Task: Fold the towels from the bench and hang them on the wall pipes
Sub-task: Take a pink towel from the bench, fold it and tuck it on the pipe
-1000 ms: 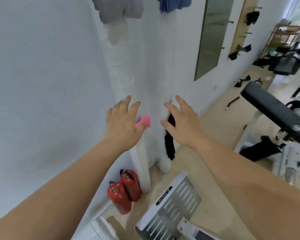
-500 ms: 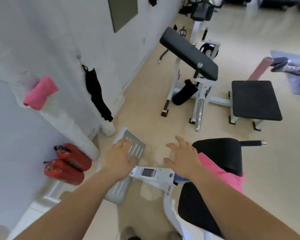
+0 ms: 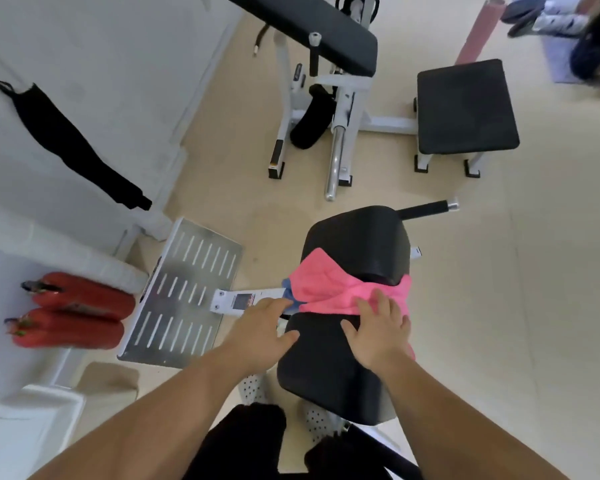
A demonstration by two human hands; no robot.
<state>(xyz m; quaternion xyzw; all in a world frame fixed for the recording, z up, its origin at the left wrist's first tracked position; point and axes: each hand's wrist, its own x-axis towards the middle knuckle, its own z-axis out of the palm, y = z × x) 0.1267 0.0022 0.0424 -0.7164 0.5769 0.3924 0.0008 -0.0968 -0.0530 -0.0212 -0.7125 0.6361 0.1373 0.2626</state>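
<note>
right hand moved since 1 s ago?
Yes. The right hand was up by the wall pipes; now it is down on the black bench pad, fingers reaching onto the pink towel.

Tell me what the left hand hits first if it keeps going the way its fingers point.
Probably the blue towel peeking out under the pink towel; the left hand points at it, though depth is unclear.

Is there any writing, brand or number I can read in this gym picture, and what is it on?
No text here can be read.
Sticker on the white machine frame by the left hand: red and dark print, too blurred.
Label on the far bench's leg: yellow and black, too small.
Fire extinguishers: no legible label.
</note>
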